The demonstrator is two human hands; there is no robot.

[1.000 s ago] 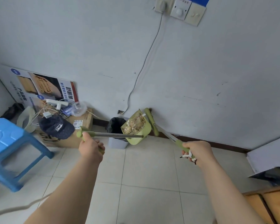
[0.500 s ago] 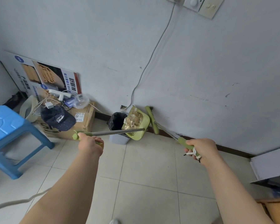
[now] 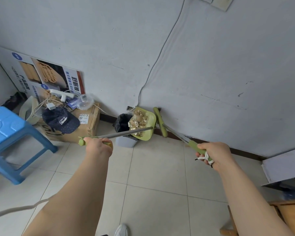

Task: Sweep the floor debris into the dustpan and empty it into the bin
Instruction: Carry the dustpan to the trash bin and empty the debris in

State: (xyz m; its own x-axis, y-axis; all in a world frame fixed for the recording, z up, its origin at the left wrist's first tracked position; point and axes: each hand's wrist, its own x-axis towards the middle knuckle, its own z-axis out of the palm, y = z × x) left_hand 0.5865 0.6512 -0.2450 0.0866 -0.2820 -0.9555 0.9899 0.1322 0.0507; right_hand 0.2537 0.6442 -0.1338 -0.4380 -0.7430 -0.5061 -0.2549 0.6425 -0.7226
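My left hand (image 3: 97,147) grips the green end of the dustpan's long metal handle. The green dustpan (image 3: 147,126) is lifted and tilted over the small grey bin (image 3: 126,143) with its black liner (image 3: 122,122). A heap of tan and golden crumpled debris (image 3: 138,122) lies in the pan, at the bin's right rim. My right hand (image 3: 215,154) holds the broom's green grip, which has a white cord tied round it. The broom head (image 3: 159,121) rests low against the wall, just right of the dustpan.
A cardboard box (image 3: 85,126) left of the bin carries a dark cap (image 3: 60,120), a power strip and cables. A blue plastic stool (image 3: 10,137) stands at the left. A poster leans on the wall. Wooden furniture sits at the lower right. A cable runs down the wall.
The dustpan has tipped further over the bin and the debris has slid toward its lower edge. Both hands stay on their handles; my view has tilted down a little.
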